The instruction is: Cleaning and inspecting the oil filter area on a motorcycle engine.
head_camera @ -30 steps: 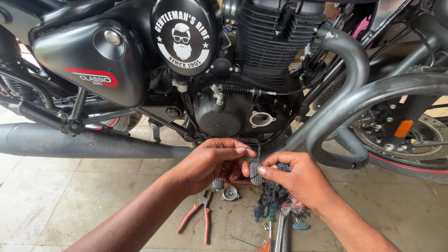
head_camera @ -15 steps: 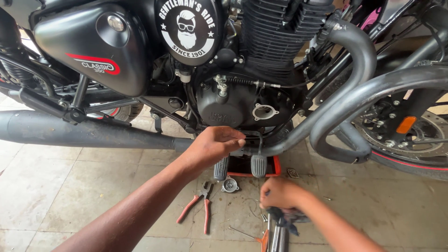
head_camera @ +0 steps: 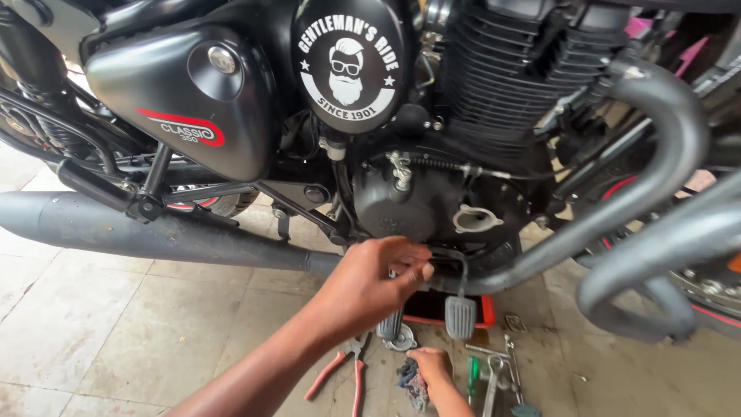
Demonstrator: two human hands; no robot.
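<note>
A: Where's the work at?
B: Left hand (head_camera: 370, 282) sits under the black engine (head_camera: 432, 205), fingers curled on something hidden; can't tell what. An opening in the case looks uncovered.
A: The right?
B: Right hand (head_camera: 431, 367) is closed on a dark rag (head_camera: 409, 380) on the floor, near pliers (head_camera: 345, 371) and spanners (head_camera: 494, 374)

One motorcycle (head_camera: 432, 154), two hands (one pliers (head_camera: 343, 371))
</note>
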